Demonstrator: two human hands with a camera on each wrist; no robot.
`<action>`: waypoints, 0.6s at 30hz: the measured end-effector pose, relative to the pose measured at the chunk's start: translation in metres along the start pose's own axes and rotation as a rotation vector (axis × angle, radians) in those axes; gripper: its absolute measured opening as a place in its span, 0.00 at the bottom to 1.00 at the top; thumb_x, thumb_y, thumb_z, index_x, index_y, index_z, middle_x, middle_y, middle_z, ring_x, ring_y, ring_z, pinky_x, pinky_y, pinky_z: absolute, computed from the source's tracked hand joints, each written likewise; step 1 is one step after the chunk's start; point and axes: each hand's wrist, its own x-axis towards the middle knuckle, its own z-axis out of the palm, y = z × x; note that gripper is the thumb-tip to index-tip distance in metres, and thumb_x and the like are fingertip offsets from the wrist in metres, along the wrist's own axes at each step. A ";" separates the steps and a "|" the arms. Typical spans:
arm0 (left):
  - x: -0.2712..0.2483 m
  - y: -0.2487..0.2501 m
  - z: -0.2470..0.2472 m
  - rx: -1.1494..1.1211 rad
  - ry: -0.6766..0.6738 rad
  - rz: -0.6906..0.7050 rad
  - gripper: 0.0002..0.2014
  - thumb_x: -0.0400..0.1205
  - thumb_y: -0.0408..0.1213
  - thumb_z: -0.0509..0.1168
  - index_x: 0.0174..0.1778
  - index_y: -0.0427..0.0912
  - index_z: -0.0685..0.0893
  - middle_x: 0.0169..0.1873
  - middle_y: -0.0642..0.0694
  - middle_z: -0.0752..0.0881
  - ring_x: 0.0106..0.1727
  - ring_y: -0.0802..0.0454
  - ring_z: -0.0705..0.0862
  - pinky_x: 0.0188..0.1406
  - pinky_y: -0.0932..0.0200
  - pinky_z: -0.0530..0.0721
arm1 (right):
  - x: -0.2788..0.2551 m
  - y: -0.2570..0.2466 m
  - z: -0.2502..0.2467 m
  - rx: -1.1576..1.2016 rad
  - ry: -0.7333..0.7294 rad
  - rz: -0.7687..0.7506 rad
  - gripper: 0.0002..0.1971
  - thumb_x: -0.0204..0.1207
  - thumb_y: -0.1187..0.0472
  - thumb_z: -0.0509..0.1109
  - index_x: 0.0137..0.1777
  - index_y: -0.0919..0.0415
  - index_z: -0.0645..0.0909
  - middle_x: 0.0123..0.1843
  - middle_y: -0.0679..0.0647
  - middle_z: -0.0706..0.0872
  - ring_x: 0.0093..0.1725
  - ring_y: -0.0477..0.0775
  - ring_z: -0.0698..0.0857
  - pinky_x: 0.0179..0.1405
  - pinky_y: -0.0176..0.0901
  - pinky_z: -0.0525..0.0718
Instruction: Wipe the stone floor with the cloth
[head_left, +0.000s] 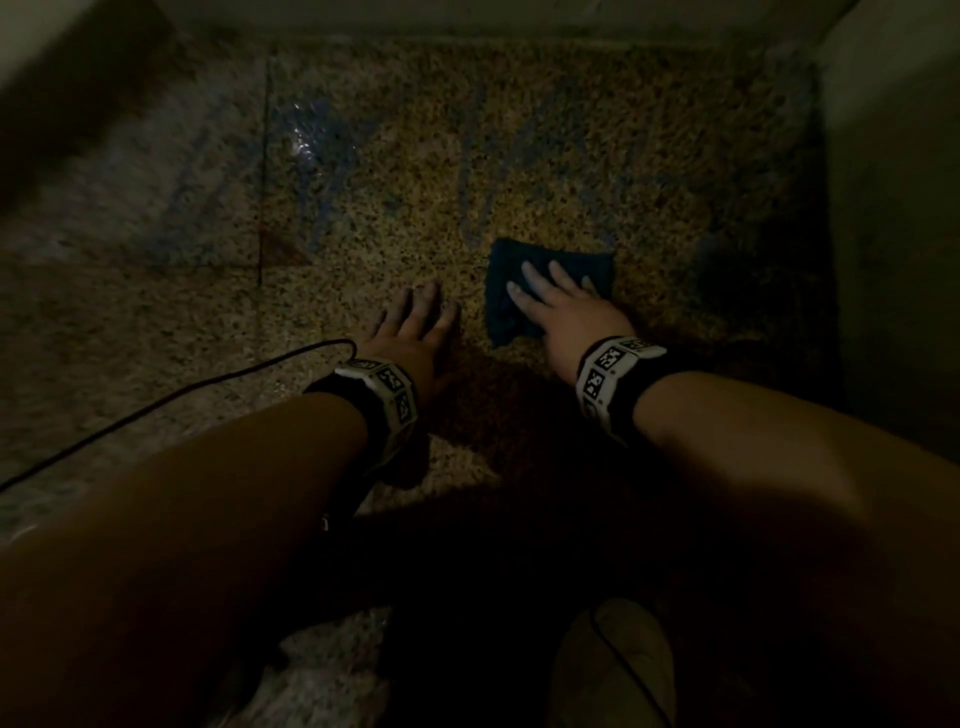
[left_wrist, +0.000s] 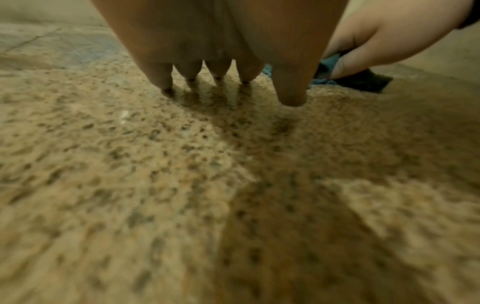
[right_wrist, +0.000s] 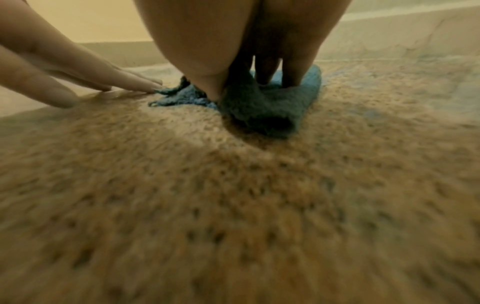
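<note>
Cloth (head_left: 545, 291) under right hand (head_left: 566, 312)

No words, brands or numbers can be read anywhere. The only markings are black-and-white square code patterns on the left wristband (head_left: 382, 387) and the right wristband (head_left: 610, 374); they seem to be machine tags rather than lettering, though the dim head view leaves their detail unclear.

the right hand (head_left: 561, 306) covers the cloth (head_left: 597, 267) middle; floor (right_wrist: 233, 226) grain near both wrist cameras blurs away.
</note>
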 end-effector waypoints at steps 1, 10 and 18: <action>-0.001 0.001 0.001 -0.013 0.000 -0.008 0.40 0.85 0.58 0.53 0.81 0.55 0.31 0.78 0.50 0.24 0.81 0.44 0.30 0.80 0.46 0.41 | 0.000 -0.001 0.000 -0.004 -0.008 0.000 0.43 0.81 0.76 0.55 0.84 0.44 0.36 0.84 0.46 0.30 0.83 0.55 0.34 0.82 0.55 0.40; -0.009 0.004 0.000 -0.021 0.006 -0.015 0.45 0.82 0.60 0.56 0.82 0.51 0.31 0.79 0.47 0.26 0.81 0.42 0.30 0.80 0.45 0.39 | -0.033 0.006 0.024 -0.101 -0.103 -0.045 0.42 0.82 0.73 0.57 0.83 0.45 0.34 0.84 0.47 0.29 0.83 0.56 0.33 0.81 0.55 0.43; -0.011 0.015 -0.005 0.012 0.003 -0.006 0.45 0.83 0.59 0.57 0.83 0.46 0.33 0.80 0.45 0.27 0.81 0.40 0.31 0.80 0.45 0.39 | -0.066 0.018 0.047 -0.141 -0.175 -0.146 0.40 0.83 0.73 0.54 0.84 0.48 0.34 0.84 0.48 0.30 0.83 0.57 0.32 0.81 0.57 0.42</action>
